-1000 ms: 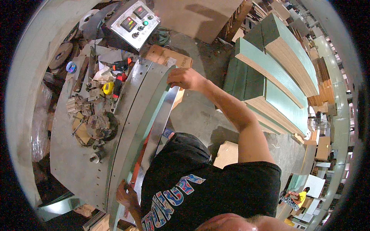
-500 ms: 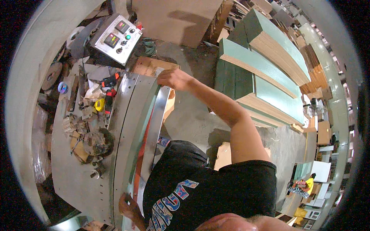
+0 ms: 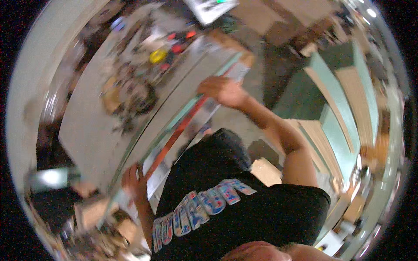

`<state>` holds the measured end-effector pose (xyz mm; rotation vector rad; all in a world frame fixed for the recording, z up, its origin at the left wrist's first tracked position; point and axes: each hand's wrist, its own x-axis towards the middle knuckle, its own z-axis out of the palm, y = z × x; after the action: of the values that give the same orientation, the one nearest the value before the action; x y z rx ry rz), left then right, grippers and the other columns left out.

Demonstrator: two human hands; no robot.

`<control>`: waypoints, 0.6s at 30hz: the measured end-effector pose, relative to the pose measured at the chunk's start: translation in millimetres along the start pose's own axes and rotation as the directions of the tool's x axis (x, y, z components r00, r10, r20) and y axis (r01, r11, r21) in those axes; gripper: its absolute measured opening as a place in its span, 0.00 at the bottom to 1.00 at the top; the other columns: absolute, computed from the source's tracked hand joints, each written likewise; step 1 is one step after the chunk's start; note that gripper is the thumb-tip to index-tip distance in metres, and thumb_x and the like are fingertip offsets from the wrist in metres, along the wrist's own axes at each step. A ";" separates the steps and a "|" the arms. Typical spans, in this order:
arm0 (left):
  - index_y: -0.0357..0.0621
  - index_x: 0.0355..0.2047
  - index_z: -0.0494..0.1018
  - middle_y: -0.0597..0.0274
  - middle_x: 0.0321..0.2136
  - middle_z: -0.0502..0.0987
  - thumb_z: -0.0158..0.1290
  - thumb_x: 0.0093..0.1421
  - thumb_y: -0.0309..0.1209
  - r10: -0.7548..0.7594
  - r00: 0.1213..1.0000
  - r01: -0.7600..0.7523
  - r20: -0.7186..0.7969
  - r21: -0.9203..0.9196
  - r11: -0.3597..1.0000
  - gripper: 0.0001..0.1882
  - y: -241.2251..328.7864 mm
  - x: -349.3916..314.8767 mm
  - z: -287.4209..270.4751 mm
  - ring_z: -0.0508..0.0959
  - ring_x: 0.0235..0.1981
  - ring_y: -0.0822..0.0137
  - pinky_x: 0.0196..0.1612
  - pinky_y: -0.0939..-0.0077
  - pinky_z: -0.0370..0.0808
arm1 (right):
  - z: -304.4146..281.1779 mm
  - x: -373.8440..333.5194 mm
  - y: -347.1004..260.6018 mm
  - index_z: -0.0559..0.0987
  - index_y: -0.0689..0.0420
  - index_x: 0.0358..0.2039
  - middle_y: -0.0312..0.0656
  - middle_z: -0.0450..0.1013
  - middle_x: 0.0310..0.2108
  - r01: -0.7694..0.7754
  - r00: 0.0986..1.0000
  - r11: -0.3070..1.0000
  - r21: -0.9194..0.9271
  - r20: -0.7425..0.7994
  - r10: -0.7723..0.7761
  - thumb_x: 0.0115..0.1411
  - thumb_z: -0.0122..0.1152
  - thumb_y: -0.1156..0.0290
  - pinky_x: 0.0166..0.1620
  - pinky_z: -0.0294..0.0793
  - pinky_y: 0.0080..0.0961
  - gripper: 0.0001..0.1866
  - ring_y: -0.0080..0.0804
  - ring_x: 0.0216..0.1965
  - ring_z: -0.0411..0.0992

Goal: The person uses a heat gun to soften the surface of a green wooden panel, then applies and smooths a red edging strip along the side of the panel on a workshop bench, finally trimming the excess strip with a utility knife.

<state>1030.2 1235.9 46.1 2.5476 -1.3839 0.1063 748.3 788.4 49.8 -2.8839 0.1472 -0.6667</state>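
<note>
A long, narrow pale green board strip lies along the near side of a grey metal machine table. My right hand is closed over the strip toward its far end, fingers curled on its edge. Nearer my body on the left, my left hand is closed at the strip's edge, its fingers blurred by motion. Beside the strip, a red band runs along the machine's edge between my two hands. The strip's underside is hidden.
Tools and metal parts clutter the table, among them a yellow tape measure. A white control box stands beyond. Stacked green-faced boards rise at the right. Cardboard lies on the floor; a carton is at lower left.
The view has swung, so the table lies more diagonally and a carton shows at lower left. My right hand now sits nearer the middle of the table's edge, closer to my left hand.
</note>
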 end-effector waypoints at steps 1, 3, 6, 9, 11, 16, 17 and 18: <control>0.51 0.46 0.85 0.59 0.41 0.86 0.68 0.62 0.34 0.067 0.994 -0.065 -0.087 0.021 0.998 0.12 -4.3 0.2 0.5 0.86 0.41 0.53 0.45 0.56 0.82 | 1.7 -2.1 -9.3 0.83 0.57 0.53 0.44 0.82 0.54 -0.025 1.000 0.999 -0.031 -0.020 0.024 0.63 0.65 0.70 0.63 0.79 0.44 0.17 0.46 0.58 0.80; 0.53 0.46 0.85 0.64 0.40 0.86 0.72 0.57 0.30 0.180 0.973 -0.159 -0.143 0.145 0.977 0.16 -16.6 -0.1 2.9 0.86 0.40 0.59 0.44 0.61 0.83 | 9.1 2.9 -30.4 0.82 0.58 0.58 0.46 0.79 0.61 -0.077 0.996 0.994 -0.076 -0.060 0.072 0.63 0.66 0.74 0.69 0.75 0.47 0.21 0.47 0.64 0.76; 0.53 0.45 0.87 0.66 0.40 0.86 0.72 0.55 0.29 0.129 0.967 -0.115 -0.222 0.076 0.990 0.16 -8.9 -1.0 -3.0 0.86 0.39 0.60 0.43 0.64 0.83 | 28.9 8.1 -64.5 0.76 0.59 0.66 0.49 0.71 0.70 -0.099 0.994 0.995 0.016 -0.034 0.100 0.62 0.67 0.77 0.74 0.66 0.52 0.30 0.50 0.71 0.69; 0.52 0.46 0.87 0.66 0.39 0.86 0.71 0.56 0.26 0.106 0.967 -0.088 -0.230 0.087 0.992 0.16 -2.6 -3.9 -4.1 0.86 0.38 0.60 0.43 0.63 0.83 | 48.4 9.1 -95.1 0.73 0.60 0.70 0.50 0.67 0.73 -0.108 0.994 0.990 0.094 0.024 0.106 0.62 0.69 0.73 0.76 0.60 0.54 0.35 0.52 0.75 0.64; 0.51 0.47 0.87 0.66 0.39 0.86 0.71 0.56 0.26 0.115 0.959 -0.098 -0.258 0.076 0.992 0.17 -0.8 0.4 -5.2 0.86 0.38 0.60 0.43 0.64 0.83 | 54.5 17.5 -111.6 0.73 0.59 0.70 0.50 0.67 0.73 -0.091 0.996 0.986 0.138 0.038 0.086 0.62 0.69 0.73 0.76 0.60 0.54 0.35 0.52 0.75 0.64; 0.51 0.49 0.87 0.66 0.43 0.87 0.70 0.56 0.24 0.118 0.959 -0.093 -0.258 0.109 0.990 0.19 1.8 3.2 -2.5 0.86 0.42 0.62 0.45 0.64 0.83 | 74.0 32.5 -134.6 0.73 0.58 0.70 0.48 0.67 0.74 0.038 0.996 0.999 0.039 0.076 -0.041 0.61 0.71 0.69 0.77 0.61 0.52 0.36 0.49 0.75 0.65; 0.51 0.49 0.86 0.66 0.46 0.87 0.68 0.57 0.24 0.120 0.957 -0.090 -0.264 0.122 0.988 0.19 2.6 3.7 -1.1 0.86 0.43 0.62 0.47 0.64 0.83 | 71.4 36.9 -145.0 0.74 0.58 0.70 0.46 0.67 0.74 -0.015 0.997 0.990 0.143 0.074 0.004 0.61 0.70 0.68 0.77 0.61 0.51 0.35 0.47 0.75 0.65; 0.50 0.49 0.86 0.66 0.46 0.87 0.68 0.57 0.24 0.120 0.958 -0.092 -0.261 0.117 0.989 0.18 3.0 4.1 -1.5 0.86 0.44 0.62 0.47 0.63 0.83 | 73.3 41.9 -152.2 0.74 0.58 0.69 0.46 0.67 0.74 0.002 0.996 0.988 0.156 0.086 -0.016 0.61 0.69 0.68 0.77 0.61 0.51 0.35 0.47 0.75 0.64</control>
<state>1030.1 1231.4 48.8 2.4249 -1.4389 0.5349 826.8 942.7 32.5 -2.7592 0.0667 -0.5273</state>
